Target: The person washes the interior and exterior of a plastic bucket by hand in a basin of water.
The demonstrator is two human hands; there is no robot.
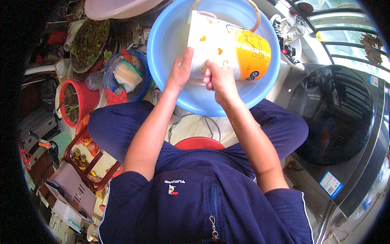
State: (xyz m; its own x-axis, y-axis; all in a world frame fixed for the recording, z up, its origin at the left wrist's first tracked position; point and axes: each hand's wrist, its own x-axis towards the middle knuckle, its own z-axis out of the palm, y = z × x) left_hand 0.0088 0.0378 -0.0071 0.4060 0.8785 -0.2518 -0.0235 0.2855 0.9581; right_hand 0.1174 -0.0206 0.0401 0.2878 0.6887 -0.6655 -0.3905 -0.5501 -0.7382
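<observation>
A white and orange plastic bucket, printed with hearts and cartoon figures, lies on its side over a large blue basin. Its open end faces left and its orange base right. My left hand grips the rim at the open end, thumb along the outer wall. With fingers curled, my right hand lies against the bucket's near side; whether it holds anything is hidden. A tan curved handle arches beyond the bucket inside the basin.
On the left stand a red flowerpot, a blue tub and a large planter. A washing machine is at the right, with sneakers above it. A red stool shows between my legs.
</observation>
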